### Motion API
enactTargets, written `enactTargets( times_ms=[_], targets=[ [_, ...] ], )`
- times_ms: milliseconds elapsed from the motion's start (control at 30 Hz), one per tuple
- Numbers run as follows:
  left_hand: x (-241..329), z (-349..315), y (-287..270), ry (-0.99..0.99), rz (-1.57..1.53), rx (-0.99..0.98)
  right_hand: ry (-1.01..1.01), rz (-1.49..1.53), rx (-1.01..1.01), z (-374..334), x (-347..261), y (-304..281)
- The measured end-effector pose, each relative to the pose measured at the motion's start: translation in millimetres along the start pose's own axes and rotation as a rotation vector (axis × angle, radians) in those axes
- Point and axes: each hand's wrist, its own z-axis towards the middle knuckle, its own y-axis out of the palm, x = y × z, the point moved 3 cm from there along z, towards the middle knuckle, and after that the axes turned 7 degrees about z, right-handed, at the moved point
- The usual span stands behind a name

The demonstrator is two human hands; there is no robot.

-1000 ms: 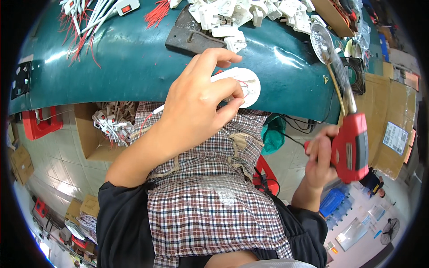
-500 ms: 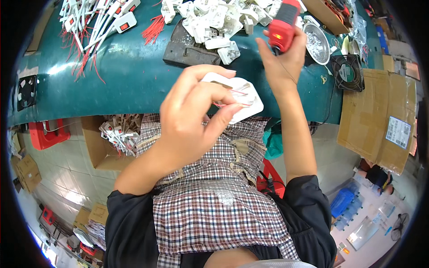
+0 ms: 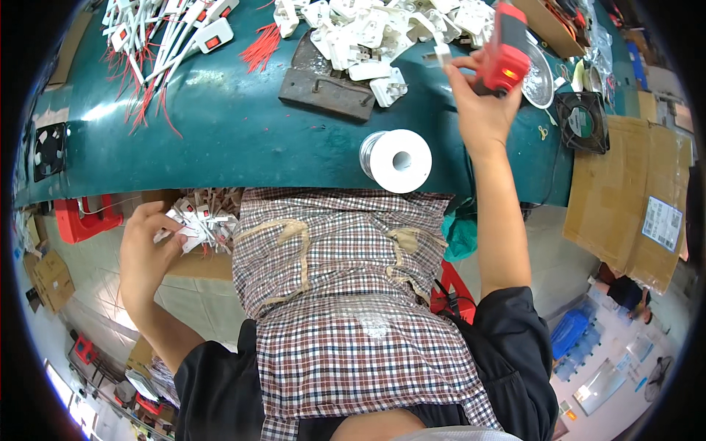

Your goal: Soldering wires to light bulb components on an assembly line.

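My right hand (image 3: pixel 485 117) is closed around a red and black power tool (image 3: pixel 507 51), held over the right part of the bench. Its thumb and finger tips reach a small white plastic piece (image 3: pixel 442 54) at the pile's edge; I cannot tell if they grip it. Low on the left, my left hand (image 3: pixel 149 246) pinches a white plastic part (image 3: pixel 185 229) over a cardboard box (image 3: pixel 195 266) of white switch pieces with red wires. A white spool of silvery wire (image 3: pixel 382 167) lies near the bench's front edge.
White plastic housings (image 3: pixel 368 40) are heaped at the back behind a dark metal block (image 3: pixel 323 95). White-cabled switches (image 3: pixel 214 35) and red wires (image 3: pixel 259 48) lie at the left. A metal bowl (image 3: pixel 540 81), a black fan (image 3: pixel 581 123) and a large carton (image 3: pixel 636 191) are at the right.
My left hand has moved from above my lap down left to the box, with the white part. The spool is now uncovered. My right hand and the tool have shifted slightly right.
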Motion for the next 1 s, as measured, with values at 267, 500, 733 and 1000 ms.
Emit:
enactTargets(
  times_ms=[267,500,733,1000],
  targets=[
    [51.9,83.3,-9.6,0.0,-0.235,0.442,-0.014,0.047,-0.274,-56.6,-62.9,-20.7],
    [57.7,198.3,-0.1,0.046,0.249,0.852,-0.147,0.032,-0.3,-90.4,-64.8,-25.2],
    [54.6,216.5,2.9,-0.053,0.132,0.752,-0.293,-0.324,-0.555,-82.3,-66.3,-25.9],
    [31.3,220.3,9.7,-0.042,-0.278,0.67,-0.207,-0.222,-0.337,-86.9,-68.0,-18.5]
  ],
)
